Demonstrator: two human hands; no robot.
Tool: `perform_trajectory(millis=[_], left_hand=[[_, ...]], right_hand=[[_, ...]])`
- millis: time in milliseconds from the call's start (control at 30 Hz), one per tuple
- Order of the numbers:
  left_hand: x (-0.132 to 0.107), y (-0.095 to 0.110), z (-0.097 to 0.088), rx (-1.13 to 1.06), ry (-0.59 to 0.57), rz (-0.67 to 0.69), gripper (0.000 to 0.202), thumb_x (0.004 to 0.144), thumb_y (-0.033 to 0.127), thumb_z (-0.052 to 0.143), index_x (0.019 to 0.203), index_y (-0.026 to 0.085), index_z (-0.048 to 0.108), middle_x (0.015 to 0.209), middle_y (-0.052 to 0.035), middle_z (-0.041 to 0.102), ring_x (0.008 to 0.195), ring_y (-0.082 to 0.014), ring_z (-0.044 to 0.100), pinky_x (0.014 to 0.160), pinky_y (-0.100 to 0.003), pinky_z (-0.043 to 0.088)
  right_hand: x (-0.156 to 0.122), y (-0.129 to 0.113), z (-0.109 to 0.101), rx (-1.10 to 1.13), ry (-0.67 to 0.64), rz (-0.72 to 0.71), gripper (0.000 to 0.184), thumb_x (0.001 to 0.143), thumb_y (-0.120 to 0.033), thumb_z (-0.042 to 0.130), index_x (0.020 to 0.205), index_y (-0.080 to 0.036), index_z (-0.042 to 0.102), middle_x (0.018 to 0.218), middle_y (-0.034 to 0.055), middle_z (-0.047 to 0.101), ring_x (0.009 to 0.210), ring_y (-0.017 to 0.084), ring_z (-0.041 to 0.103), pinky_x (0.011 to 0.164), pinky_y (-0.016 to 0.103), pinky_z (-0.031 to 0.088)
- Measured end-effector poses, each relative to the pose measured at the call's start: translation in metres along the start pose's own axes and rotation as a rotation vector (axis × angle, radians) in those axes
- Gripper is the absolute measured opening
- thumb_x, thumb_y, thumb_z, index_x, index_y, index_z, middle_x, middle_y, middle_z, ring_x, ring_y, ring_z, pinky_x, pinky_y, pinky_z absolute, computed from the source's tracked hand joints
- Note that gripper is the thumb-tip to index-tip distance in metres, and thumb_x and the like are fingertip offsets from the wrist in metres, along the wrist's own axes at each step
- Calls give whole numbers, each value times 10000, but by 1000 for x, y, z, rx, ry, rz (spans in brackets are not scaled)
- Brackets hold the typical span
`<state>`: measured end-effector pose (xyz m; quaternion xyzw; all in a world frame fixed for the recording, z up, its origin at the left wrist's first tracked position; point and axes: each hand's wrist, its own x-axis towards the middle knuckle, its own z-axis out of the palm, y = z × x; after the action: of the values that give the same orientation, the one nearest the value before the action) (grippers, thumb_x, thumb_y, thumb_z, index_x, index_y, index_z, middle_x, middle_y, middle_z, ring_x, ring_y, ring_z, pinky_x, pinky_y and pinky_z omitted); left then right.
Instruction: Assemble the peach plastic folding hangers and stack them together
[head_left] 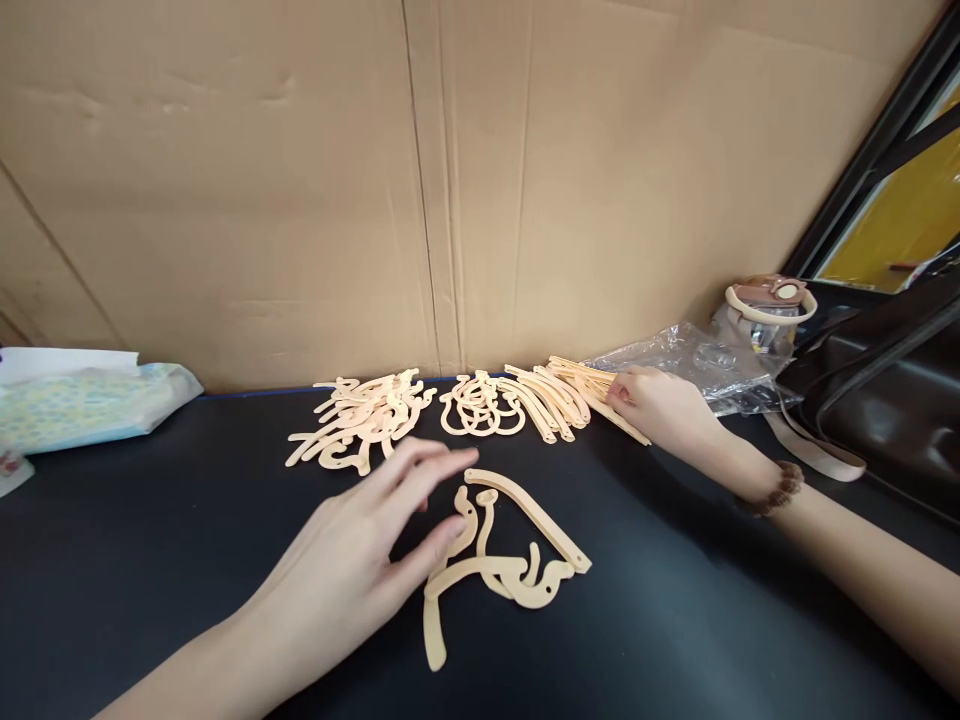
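My left hand [375, 540] hovers with thumb and fingers apart, holding nothing, beside a small group of beige plastic pieces that look like folding hanger parts. In this group are a long curved arm [529, 508], a hook piece [487, 525], and swan-shaped arms [536, 590] that overlap one another. Farther off to the right, my right hand [660, 410] pinches at the pile of thin straight strips [574, 372]; its fingertips are closed on a strip, partly hidden by the hand. One strip [626, 425] sticks out below the fingers.
Along the cardboard wall [337, 200] lie piles of swan-shaped arms [375, 410], hook pieces [480, 405] and curved arms [547, 400]. Clear plastic film [682, 355], a lidded bottle [765, 310] and a black bag [885, 380] are at right. A soft packet [90, 405] lies at left.
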<state>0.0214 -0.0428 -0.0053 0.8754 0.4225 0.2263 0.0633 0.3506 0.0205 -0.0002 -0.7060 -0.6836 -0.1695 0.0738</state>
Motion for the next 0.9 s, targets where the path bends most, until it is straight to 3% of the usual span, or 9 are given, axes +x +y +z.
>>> perform_trajectory(millis=[67,133,267,433,533,700,833,900], left_hand=[[2,-9,1,138,126,-38,516,972,462,418,1465,368,301,1393,-56,501,745,-155,651,602,-271,522],[5,-19,2,239,169,-42,575,971,464,401,1504,328,235,1469,-72,452,1001,-246,660,670,-310,560],[7,-30,4,217,62,5,578,965,536,387,1482,284,331,1490,-73,453,1261,-296,537,909,-404,547],[2,-17,5,56,-72,81,518,958,572,419,1400,315,502,1533,-32,428,1404,-271,393,1138,-452,367],[-1,-12,7,23,-117,119,532,947,583,440,1429,357,464,1531,-17,439,1424,-266,368,1149,-461,353],[-3,-14,12,-25,-169,123,535,947,583,440,1425,346,468,1473,-25,517,1399,-252,412,1143,-458,364],[-3,-12,11,-82,-167,120,455,965,548,428,1363,352,528,1423,-1,567,1365,-228,453,1119,-401,396],[-2,-11,10,-83,-155,120,424,979,531,407,1339,355,546,1432,10,554,1349,-209,467,1113,-366,399]], right_hand=[[0,-1,-4,-12,37,2,220,894,-202,442,777,-173,626,862,84,706,743,218,630,585,284,329],[-2,-4,-10,-16,73,-16,175,889,-211,462,848,-175,629,854,79,714,744,227,628,623,295,346],[-13,-18,-21,-1,130,-131,130,898,-227,488,882,-178,607,844,69,705,793,231,622,751,313,376],[-31,-37,-26,136,226,-498,156,931,-227,474,853,-176,600,830,62,666,776,213,594,746,317,389],[-37,-43,-25,270,132,-553,115,920,-211,511,852,-184,599,816,37,650,740,185,582,691,295,398],[-42,-52,-16,476,-84,-506,128,946,-274,547,897,-201,639,827,6,658,756,160,594,679,271,415],[-47,-58,-13,786,-232,-389,227,971,-363,513,947,-216,684,781,-17,686,657,123,600,605,235,424],[-47,-58,-16,883,-245,-382,295,998,-382,453,993,-215,696,829,-10,717,667,117,625,628,230,442]])
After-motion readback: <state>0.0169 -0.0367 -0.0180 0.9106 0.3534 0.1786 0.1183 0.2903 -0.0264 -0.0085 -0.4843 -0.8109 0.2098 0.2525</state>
